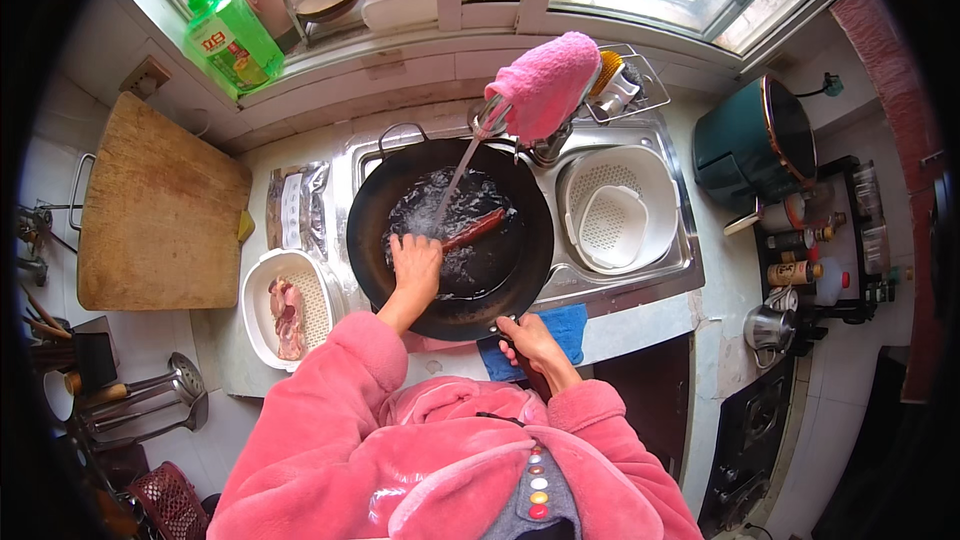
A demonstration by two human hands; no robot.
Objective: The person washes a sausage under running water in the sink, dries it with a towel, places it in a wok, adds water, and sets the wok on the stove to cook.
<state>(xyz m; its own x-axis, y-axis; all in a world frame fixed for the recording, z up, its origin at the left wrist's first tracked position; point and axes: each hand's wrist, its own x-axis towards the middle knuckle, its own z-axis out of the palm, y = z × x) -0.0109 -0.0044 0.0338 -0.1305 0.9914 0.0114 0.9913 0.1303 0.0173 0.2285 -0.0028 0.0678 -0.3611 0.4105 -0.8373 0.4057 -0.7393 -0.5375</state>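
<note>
A dark wok with water in it sits over the left part of the sink. A stream from the faucet runs into it. In the water lies a long reddish-brown strip of meat, perhaps cured, slanting up to the right. My left hand reaches into the wok, its fingers at the lower left end of this strip. Splashing water hides the fingertips, so their grip is unclear. At the wok's near right side, my right hand is closed around the handle.
Left of the wok, a white basket holds a piece of meat. White strainers stand in the right basin. A pink cloth covers the faucet. A cutting board leans at left; a green air fryer stands right.
</note>
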